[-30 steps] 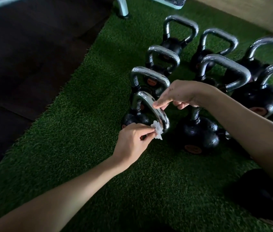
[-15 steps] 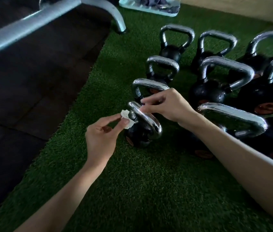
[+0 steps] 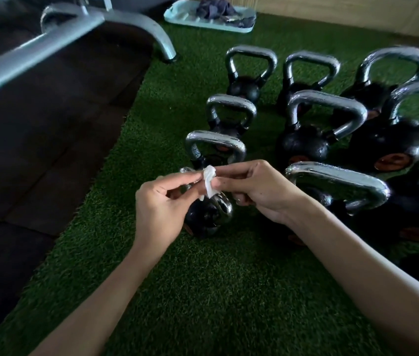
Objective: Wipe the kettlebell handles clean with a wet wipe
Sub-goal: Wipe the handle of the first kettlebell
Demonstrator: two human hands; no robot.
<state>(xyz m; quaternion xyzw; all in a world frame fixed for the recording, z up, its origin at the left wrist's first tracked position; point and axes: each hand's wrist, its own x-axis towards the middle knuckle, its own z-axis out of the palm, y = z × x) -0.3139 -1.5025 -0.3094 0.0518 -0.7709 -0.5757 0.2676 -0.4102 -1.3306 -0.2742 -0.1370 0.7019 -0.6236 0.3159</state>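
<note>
Your left hand and right hand: both pinch one crumpled white wet wipe, above the small black chrome-handled kettlebell, near the left edge of the green turf.

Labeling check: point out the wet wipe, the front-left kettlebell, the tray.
wet wipe (image 3: 209,181), head view, crumpled white middle.
front-left kettlebell (image 3: 202,218), head view, black body.
tray (image 3: 180,15), head view, bare left part.

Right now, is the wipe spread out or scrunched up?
Scrunched up: the wipe is a small crumpled wad, pinched between the left hand and the right hand.
</note>
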